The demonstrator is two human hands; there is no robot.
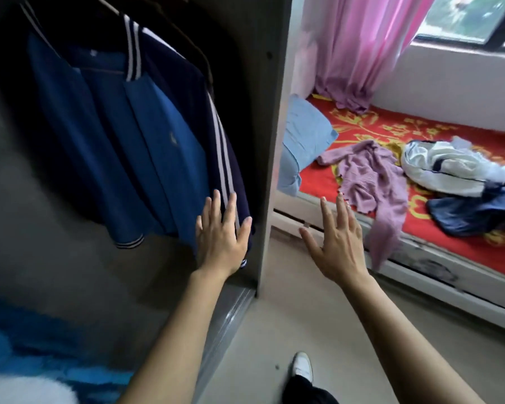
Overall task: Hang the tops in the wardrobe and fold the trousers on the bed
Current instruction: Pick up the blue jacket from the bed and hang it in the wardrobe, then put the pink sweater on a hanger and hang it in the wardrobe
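Note:
Inside the open wardrobe (270,135) hang a blue polo top (146,147) and a navy jacket with white stripes (216,147). My left hand (220,236) lies flat with straight fingers against the jacket's lower hem. My right hand (337,243) is spread open in the air, just short of the bed's edge, holding nothing. On the red bed (370,126) lie a crumpled lilac top (370,176) that droops over the edge, a white garment (443,167) and dark blue trousers (475,211).
A light blue pillow (303,135) lies at the bed's head beside the wardrobe side panel. Pink curtains (359,51) hang by the window. Blue and white cloth (27,360) fills the lower left. My white shoe (302,367) stands on the grey floor.

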